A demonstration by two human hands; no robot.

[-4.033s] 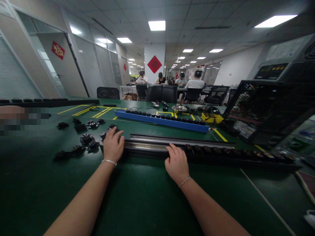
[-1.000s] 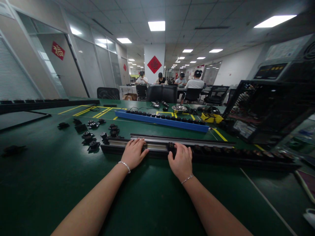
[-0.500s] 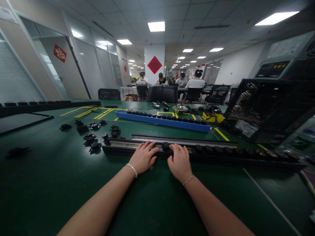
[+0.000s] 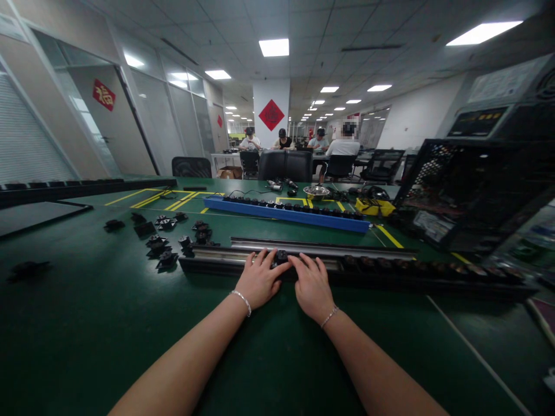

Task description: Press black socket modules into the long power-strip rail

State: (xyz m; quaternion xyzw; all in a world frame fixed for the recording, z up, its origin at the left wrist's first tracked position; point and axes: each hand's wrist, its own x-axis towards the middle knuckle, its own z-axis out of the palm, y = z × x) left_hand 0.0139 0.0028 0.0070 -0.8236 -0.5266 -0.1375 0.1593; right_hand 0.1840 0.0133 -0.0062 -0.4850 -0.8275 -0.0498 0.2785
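A long black rail [image 4: 225, 264] with a shiny inner channel lies crosswise in front of me. A small black block [image 4: 281, 256] sits in its channel between my hands. My left hand [image 4: 259, 282] rests on the rail's near edge with fingers spread, its index finger reaching across the front of the block. Beside it, my right hand [image 4: 313, 289] lies with fingers stretched over the rail, its index fingertip close to the block's right side. Whether either hand pinches the block is hard to see. A row of similar black blocks [image 4: 403, 264] fills the rail's right part.
Loose black pieces [image 4: 167, 259] lie left of the rail. Behind it are a slim metal strip [image 4: 321, 248], a blue rail [image 4: 286, 216] with black blocks, a metal bowl [image 4: 316, 192] and a yellow basket [image 4: 375, 207]. An open black case [image 4: 455, 196] stands right. Several people sit beyond.
The small block has moved slightly left along the rail. My left index finger now lies across its front, and my right hand has shifted a little left with it.
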